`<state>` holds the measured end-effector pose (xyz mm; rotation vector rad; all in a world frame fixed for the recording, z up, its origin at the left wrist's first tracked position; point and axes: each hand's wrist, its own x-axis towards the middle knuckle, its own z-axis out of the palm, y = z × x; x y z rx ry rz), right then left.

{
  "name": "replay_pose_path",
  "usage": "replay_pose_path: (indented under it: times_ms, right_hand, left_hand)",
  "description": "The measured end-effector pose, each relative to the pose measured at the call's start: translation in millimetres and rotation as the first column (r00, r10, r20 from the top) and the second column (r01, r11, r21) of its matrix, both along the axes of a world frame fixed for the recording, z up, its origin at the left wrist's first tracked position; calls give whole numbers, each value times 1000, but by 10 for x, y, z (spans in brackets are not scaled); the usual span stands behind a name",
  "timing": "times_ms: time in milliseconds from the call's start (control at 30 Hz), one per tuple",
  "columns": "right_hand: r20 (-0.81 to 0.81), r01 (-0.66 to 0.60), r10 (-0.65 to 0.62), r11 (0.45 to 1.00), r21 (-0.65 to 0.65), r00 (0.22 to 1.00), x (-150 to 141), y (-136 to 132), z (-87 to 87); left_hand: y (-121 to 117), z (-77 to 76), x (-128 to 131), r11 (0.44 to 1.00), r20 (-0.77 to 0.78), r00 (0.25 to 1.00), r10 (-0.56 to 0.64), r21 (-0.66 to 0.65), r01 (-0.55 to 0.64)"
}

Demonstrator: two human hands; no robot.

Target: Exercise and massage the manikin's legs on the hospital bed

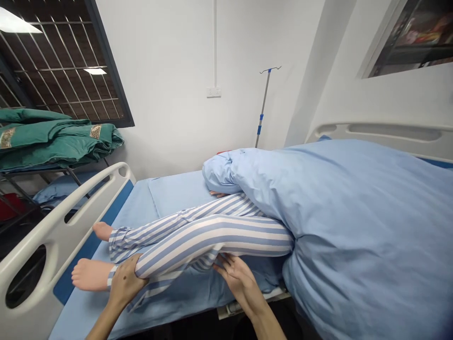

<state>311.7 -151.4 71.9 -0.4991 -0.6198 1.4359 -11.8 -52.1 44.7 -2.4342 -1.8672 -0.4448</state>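
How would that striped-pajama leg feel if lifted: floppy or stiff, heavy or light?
The mannequin leg bends at the knee, so it probably flops. It is likely heavy too, with the left hand and right hand both on it.

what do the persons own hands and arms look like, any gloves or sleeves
The left hand and right hand are bare, with no gloves, rings or watch in view. The left forearm and right forearm show no sleeve. The back of the left hand has a few small dark spots.

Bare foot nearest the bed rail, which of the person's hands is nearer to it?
Left. The left hand grips the striped trouser leg just above the bare foot; the right hand touches that leg farther from the foot, near the bent knee.
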Motion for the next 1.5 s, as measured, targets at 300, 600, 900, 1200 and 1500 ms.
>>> replay_pose_path:
  times_ms: [300, 600, 900, 1200, 1500]
  right_hand:
    - [11, 41, -41, 999, 5, 999, 172, -21, 160]
    - [15, 63, -63, 997, -38, 998, 146, -46, 121]
    - [-3, 40, -41, 992, -118, 999, 53, -150, -178]
    - [-82, 42, -77, 931, -364, 994, -336, -11, -1066]
    - [-131, 15, -75, 913, -407, 989, -294, -12, -1260]
  left_hand:
    - [-134, -396, 697, 988, 218, 965, 147, -82, -132]
    - [-160, -378, 586, 997, 191, 979, 76, -29, -71]
    - [-75, 64, -119, 982, -74, 996, -59, 175, 71]
    - [-288, 549, -579, 977, -359, 930, -80, 156, 144]
    - [-351, 152, -574, 994, -363, 931, -51, 68, 81]
